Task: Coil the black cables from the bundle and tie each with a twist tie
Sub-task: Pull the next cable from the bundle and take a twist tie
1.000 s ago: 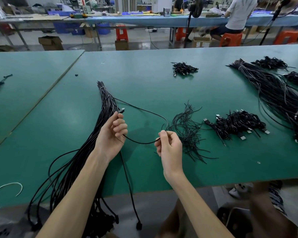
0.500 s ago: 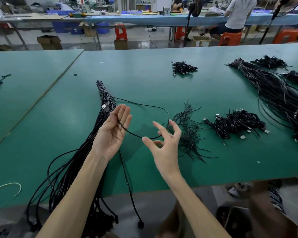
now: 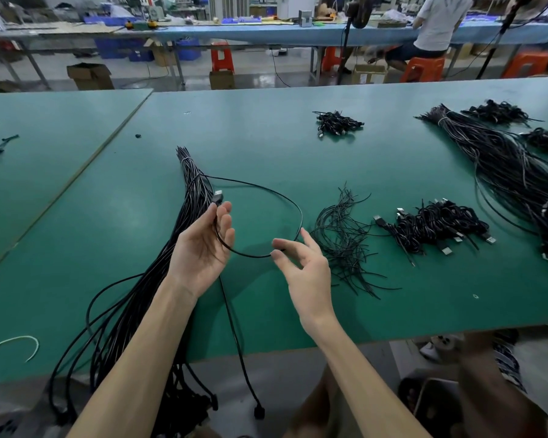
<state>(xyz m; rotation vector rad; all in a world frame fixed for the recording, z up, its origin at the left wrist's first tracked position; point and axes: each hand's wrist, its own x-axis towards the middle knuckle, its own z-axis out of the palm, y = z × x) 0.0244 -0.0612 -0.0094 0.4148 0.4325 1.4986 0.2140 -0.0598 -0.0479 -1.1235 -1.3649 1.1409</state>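
Cable (image 3: pixel 301 219): one loop raised above the table (image 3: pixel 266 137), beside the bundle (image 3: pixel 159 279).
Left hand (image 3: pixel 200 248): pinches the plug end.
Right hand (image 3: pixel 307 273): fingers spread, thumb merely touching.
Risk: unheld loop could spring open or snag the twist ties (image 3: pixel 342 238).

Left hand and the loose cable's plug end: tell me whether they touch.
Touching. The head view shows the left hand pinching the loose cable just below its plug, thumb against fingers.
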